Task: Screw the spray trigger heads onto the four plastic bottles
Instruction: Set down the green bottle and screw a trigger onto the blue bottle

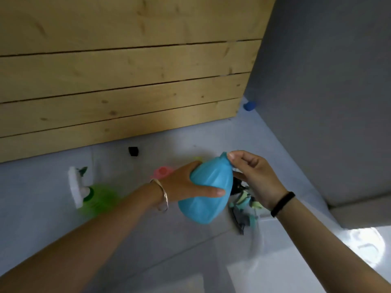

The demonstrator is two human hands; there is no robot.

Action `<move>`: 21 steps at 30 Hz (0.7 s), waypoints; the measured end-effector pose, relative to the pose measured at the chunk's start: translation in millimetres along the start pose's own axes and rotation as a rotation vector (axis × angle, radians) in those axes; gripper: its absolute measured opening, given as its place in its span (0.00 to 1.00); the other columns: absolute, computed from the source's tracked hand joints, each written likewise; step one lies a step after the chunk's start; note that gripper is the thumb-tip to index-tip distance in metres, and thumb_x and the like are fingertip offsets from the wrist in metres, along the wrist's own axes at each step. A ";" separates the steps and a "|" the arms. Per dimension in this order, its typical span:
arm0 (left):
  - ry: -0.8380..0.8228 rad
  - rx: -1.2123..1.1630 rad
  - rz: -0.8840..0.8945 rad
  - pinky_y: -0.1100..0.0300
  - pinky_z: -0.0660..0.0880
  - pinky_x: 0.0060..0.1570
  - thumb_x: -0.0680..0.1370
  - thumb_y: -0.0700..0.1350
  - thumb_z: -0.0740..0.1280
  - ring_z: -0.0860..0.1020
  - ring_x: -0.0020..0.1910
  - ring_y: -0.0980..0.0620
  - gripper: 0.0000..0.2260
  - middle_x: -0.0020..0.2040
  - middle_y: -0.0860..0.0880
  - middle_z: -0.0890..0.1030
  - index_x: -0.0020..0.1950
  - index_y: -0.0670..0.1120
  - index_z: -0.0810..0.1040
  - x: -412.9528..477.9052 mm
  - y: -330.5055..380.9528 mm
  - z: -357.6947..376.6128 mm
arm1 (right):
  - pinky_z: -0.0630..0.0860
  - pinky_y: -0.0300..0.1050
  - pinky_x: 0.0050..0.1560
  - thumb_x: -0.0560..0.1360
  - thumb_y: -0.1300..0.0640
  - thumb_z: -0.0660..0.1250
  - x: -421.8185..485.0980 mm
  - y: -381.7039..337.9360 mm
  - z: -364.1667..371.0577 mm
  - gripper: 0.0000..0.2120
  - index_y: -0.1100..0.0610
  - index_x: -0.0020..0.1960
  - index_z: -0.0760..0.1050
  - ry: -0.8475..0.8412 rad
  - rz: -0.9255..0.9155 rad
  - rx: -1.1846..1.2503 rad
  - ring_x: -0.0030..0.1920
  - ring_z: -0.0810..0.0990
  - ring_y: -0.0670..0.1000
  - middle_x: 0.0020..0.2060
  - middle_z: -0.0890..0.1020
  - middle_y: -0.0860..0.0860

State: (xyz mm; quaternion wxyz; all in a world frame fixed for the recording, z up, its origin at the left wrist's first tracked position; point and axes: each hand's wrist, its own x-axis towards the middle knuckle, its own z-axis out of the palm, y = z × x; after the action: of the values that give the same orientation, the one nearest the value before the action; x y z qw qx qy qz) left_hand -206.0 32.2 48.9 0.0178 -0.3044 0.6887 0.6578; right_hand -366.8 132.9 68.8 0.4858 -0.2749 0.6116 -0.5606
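Above the pale floor, left hand (179, 185) clasps the light, squeezable blue bottle (206, 189) mid-body while right hand (251, 176) pinches its neck.

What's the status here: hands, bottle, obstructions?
Left hand grips blue bottle. Right hand pinches its neck. No trigger head on. Nothing blocking.

light: dim, soft daylight | glare: bright patch on floor (367, 245) lower right | blur: green bottle (99, 197) smeared, whole frame soft | edges: wide-angle bend in wooden planks (127, 81)
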 end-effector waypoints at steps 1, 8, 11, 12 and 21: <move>0.018 0.001 -0.020 0.56 0.81 0.47 0.56 0.62 0.76 0.83 0.48 0.57 0.33 0.51 0.56 0.83 0.59 0.58 0.73 6.7 -2.9 7.9 | 0.80 0.38 0.49 0.65 0.47 0.69 -0.7 9.9 -14.4 0.16 0.57 0.46 0.80 0.039 0.035 0.032 0.44 0.83 0.46 0.41 0.85 0.49; 0.114 -0.049 -0.128 0.44 0.78 0.55 0.54 0.62 0.77 0.81 0.52 0.47 0.38 0.54 0.48 0.82 0.60 0.50 0.74 30.0 -34.1 46.8 | 0.75 0.44 0.45 0.70 0.62 0.72 -21.4 98.6 -105.7 0.04 0.59 0.39 0.78 0.413 0.308 -0.314 0.43 0.78 0.54 0.41 0.81 0.56; 0.129 -0.044 -0.154 0.44 0.78 0.55 0.53 0.63 0.77 0.81 0.53 0.48 0.39 0.55 0.49 0.82 0.60 0.51 0.74 32.2 -43.7 51.9 | 0.72 0.38 0.48 0.68 0.62 0.75 -31.2 126.8 -112.9 0.07 0.60 0.44 0.80 0.247 0.325 -0.484 0.48 0.78 0.51 0.46 0.81 0.54; 0.125 -0.036 -0.161 0.45 0.78 0.55 0.53 0.64 0.77 0.81 0.53 0.48 0.39 0.55 0.49 0.82 0.61 0.51 0.74 32.7 -45.9 53.9 | 0.71 0.36 0.50 0.67 0.61 0.76 -32.6 134.0 -112.9 0.10 0.59 0.47 0.80 0.193 0.329 -0.525 0.50 0.78 0.51 0.49 0.81 0.54; 0.066 -0.009 -0.209 0.48 0.78 0.56 0.52 0.63 0.76 0.81 0.53 0.50 0.42 0.56 0.51 0.81 0.62 0.52 0.72 32.8 -52.2 65.0 | 0.69 0.40 0.58 0.69 0.53 0.73 -23.9 158.5 -113.3 0.18 0.49 0.59 0.78 0.010 0.308 -1.075 0.59 0.75 0.52 0.61 0.76 0.51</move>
State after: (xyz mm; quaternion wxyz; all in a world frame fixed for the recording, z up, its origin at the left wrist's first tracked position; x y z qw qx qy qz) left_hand -234.0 81.5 -20.4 0.0622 -0.3960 0.6505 0.6451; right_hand -427.0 236.2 -86.8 0.3505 -0.3888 0.8469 -0.0935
